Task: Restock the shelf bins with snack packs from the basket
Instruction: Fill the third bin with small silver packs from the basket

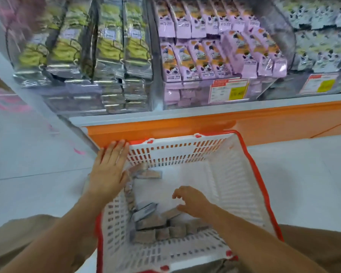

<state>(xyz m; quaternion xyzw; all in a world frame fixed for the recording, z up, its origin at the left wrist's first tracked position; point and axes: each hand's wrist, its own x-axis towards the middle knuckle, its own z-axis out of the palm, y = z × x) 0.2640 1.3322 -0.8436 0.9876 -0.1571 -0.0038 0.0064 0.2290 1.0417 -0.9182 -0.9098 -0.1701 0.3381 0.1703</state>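
A white basket (pixel 234 174) with a red rim sits on the floor between my knees. Several brown snack packs (pixel 161 232) lie at its near end, and one more snack pack (pixel 150 174) lies by the far left corner. My left hand (pixel 108 170) lies flat, fingers straight, over the basket's left rim. My right hand (pixel 191 201) hovers inside the basket just above the near packs, fingers loosely spread, holding nothing. Clear shelf bins stand ahead: one with green and silver packs (pixel 110 46), one with purple packs (pixel 215 52).
An orange shelf base (pixel 185 123) runs across just beyond the basket. A third bin at the right holds white packs (pixel 323 36). Price labels (pixel 228 91) hang on the bin fronts. White tiled floor (pixel 28 154) spreads left and right.
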